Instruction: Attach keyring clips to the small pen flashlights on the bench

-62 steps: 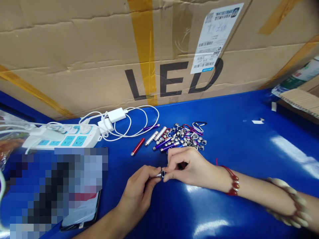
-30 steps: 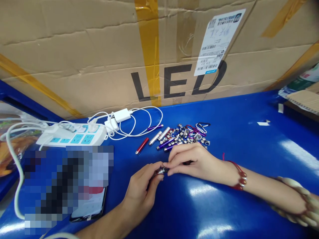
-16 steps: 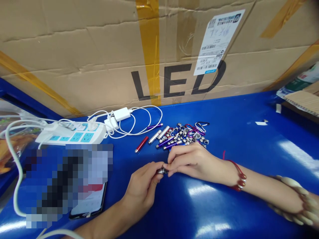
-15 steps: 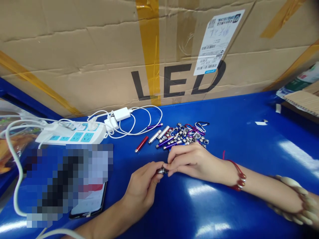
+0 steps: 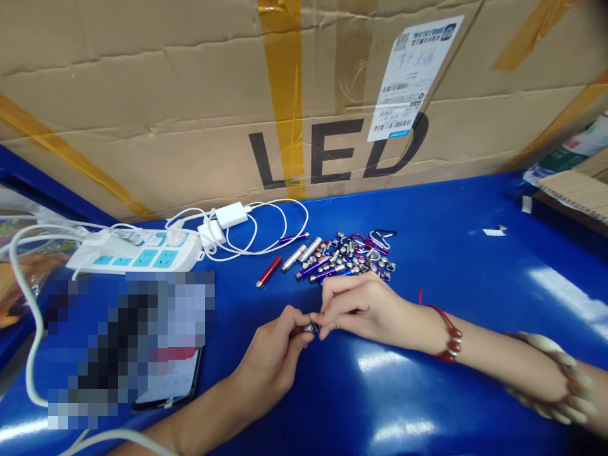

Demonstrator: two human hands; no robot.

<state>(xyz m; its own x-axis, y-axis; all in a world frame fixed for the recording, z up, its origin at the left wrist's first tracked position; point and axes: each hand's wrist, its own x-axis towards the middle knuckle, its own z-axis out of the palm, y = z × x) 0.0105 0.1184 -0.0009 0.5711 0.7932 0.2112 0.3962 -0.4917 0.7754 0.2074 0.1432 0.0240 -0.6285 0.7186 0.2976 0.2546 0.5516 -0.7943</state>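
Both my hands meet low over the blue table (image 5: 475,272). My left hand (image 5: 273,351) is curled round a small silver keychain flashlight (image 5: 310,328), whose end sticks out between thumb and fingers. My right hand (image 5: 363,307) pinches that same end with its fingertips; a red bead bracelet circles its wrist. Just behind my right hand lies a pile of small flashlight tubes, caps and carabiner clips (image 5: 349,256). A red tube (image 5: 266,272) lies apart at the pile's left.
A big cardboard box (image 5: 304,95) marked LED walls off the back of the table. A white power strip (image 5: 137,250) with chargers and looped white cables (image 5: 251,228) sits at the left. A phone (image 5: 173,386) lies near my left forearm beside a blurred patch.
My hands have stayed together on the small flashlight, fingers shifting slightly on its end. The view has drifted a little; nothing else on the table moved.
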